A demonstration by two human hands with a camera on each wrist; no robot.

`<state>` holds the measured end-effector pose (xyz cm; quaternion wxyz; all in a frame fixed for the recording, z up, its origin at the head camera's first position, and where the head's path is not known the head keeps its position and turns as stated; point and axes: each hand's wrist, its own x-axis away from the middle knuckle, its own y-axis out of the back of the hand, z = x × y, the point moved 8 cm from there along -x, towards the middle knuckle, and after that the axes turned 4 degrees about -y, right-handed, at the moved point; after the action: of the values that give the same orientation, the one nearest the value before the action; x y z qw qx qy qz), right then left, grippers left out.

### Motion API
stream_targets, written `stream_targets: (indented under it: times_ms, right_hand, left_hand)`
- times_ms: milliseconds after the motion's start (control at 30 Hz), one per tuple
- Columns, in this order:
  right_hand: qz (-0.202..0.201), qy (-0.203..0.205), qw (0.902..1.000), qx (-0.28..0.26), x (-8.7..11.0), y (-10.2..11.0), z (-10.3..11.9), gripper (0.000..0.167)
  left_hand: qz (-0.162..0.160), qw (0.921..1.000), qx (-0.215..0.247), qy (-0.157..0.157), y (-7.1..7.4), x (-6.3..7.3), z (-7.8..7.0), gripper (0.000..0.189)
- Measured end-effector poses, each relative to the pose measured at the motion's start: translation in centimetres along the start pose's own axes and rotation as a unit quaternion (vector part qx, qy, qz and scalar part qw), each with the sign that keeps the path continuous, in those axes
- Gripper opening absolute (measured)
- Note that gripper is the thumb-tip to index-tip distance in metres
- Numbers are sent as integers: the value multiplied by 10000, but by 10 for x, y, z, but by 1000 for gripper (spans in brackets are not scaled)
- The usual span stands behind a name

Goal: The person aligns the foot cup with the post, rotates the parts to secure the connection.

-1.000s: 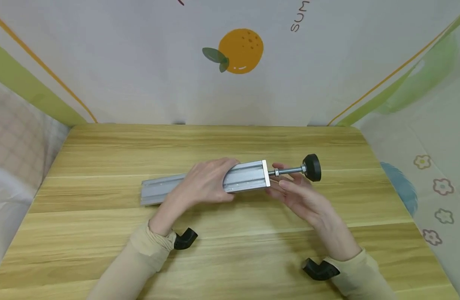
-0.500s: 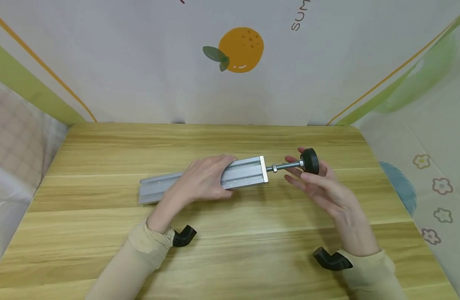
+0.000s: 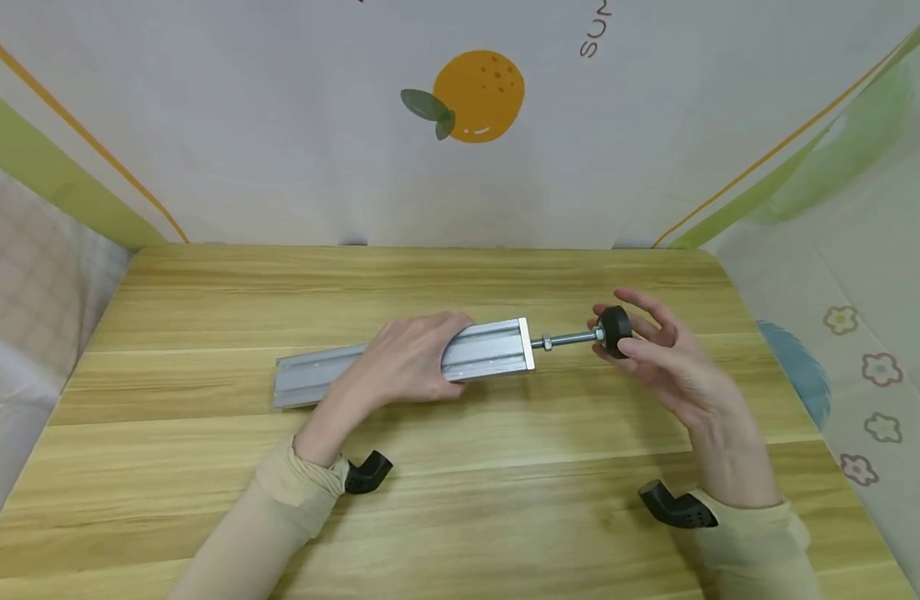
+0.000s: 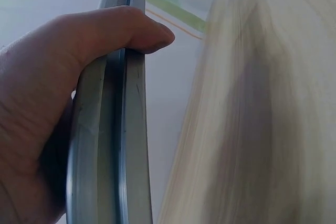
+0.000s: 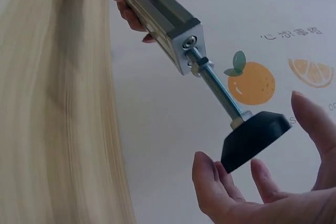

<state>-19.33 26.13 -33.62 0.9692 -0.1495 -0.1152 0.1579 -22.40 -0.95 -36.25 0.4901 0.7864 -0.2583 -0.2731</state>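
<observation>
A silver aluminium profile (image 3: 486,350) with lengthwise grooves is held above the table by my left hand (image 3: 411,358), which grips it around the middle. In the left wrist view the thumb (image 4: 126,30) lies across the profile's grooved face. From the end plate (image 3: 527,343) a threaded rod (image 3: 572,338) with a nut (image 3: 547,342) sticks out to the right. It ends in a round black levelling foot (image 5: 254,137). My right hand (image 3: 681,362) surrounds this foot with spread, bent fingers. One fingertip (image 5: 202,169) is close to its edge; contact cannot be told.
Below both hands lies a wood-grain table (image 3: 460,500). Behind it hangs a white cloth (image 3: 280,150) printed with an orange, and more printed cloth (image 3: 880,275) hangs on the right. A black curved wrist mount (image 3: 677,506) juts from each sleeve.
My right hand has moved right from beside the end plate, along the rod, to the black foot. The foot rose slightly, then dipped again. My left hand keeps its grip on the profile.
</observation>
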Motion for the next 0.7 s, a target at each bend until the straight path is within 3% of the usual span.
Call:
stream_targets:
  times_ms: [167,333,700]
  right_hand:
    - [82,-53,9968,795,0,6,1,59]
    - [176,-90,9872,1579,-2,11,-1,58]
    - [84,-427,9754,2159,-8,24,-13,47]
  left_hand:
    - [100,9999,31,-43,-5,-1,-1,69]
    - [244,9997,-27,-29,-11,-1,-1,69]
    - [403,9990,-203,-32,-20,-1,-2,69]
